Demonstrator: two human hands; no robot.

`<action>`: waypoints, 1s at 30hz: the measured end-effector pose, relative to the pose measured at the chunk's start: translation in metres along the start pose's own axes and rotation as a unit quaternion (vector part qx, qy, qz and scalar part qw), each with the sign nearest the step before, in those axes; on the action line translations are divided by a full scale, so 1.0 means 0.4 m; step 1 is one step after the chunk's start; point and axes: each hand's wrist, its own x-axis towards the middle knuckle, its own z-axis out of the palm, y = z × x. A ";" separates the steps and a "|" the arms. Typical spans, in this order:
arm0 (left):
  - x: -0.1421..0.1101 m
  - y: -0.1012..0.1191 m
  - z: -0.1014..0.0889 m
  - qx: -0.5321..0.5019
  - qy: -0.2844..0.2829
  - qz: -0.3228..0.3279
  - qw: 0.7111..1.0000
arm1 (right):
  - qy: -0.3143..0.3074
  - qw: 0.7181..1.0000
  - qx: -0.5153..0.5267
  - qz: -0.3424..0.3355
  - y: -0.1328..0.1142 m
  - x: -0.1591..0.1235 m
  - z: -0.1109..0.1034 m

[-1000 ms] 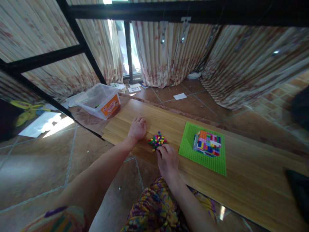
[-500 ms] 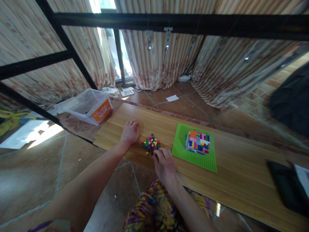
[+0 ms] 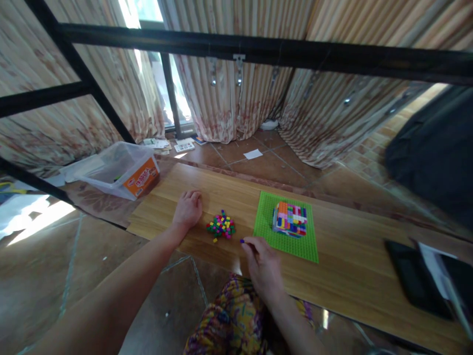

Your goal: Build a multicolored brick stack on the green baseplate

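Note:
My right hand [image 3: 263,262] pinches a small dark blue toy brick [image 3: 242,241] between thumb and fingertips, just above the table near its front edge. To its left lies a loose pile of small coloured bricks [image 3: 220,226], with a yellow one slightly apart in front. My left hand [image 3: 187,209] rests on the wood beyond the pile's left side, its fingers curled in; no brick shows in it. Right of the pile, a green studded baseplate [image 3: 266,231] carries a multicoloured block of stacked bricks [image 3: 290,219], orange at its top left corner.
The long wooden table [image 3: 351,246] runs across the view. A clear plastic bin [image 3: 111,170] with an orange label stands past its left end. Toward the right end lies a black flat object [image 3: 414,276] beside papers. A black metal frame [image 3: 258,54] crosses above, before striped curtains.
My right hand has moved away from the pile to the right, taking a dark blue brick with it. My left hand stays on the table. The whole view has shifted slightly.

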 end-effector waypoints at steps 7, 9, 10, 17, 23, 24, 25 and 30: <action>0.003 -0.011 0.009 0.004 0.021 0.016 1.000 | 0.154 0.981 -0.075 0.094 0.112 0.033 -0.220; 0.004 -0.014 0.010 0.006 0.023 0.020 1.000 | 0.157 0.975 -0.111 0.109 0.146 0.051 -0.259; 0.005 -0.015 0.011 0.008 0.023 0.021 0.999 | 0.155 0.974 -0.128 0.110 0.160 0.060 -0.271; 0.007 -0.018 0.012 0.013 0.020 0.014 1.000 | 0.121 0.966 -0.203 0.100 0.219 0.104 -0.262; 0.007 -0.017 0.012 0.007 0.016 0.010 1.000 | 0.133 0.964 -0.209 0.100 0.230 0.109 -0.258; 0.007 -0.017 0.012 0.010 0.015 0.010 1.000 | 0.133 0.965 -0.205 0.098 0.229 0.110 -0.259; 0.007 -0.017 0.012 0.012 0.016 0.010 1.000 | 0.133 0.966 -0.202 0.096 0.228 0.110 -0.261; 0.005 -0.012 0.009 0.014 0.012 0.016 1.000 | 0.132 0.972 -0.154 0.115 0.222 0.115 -0.268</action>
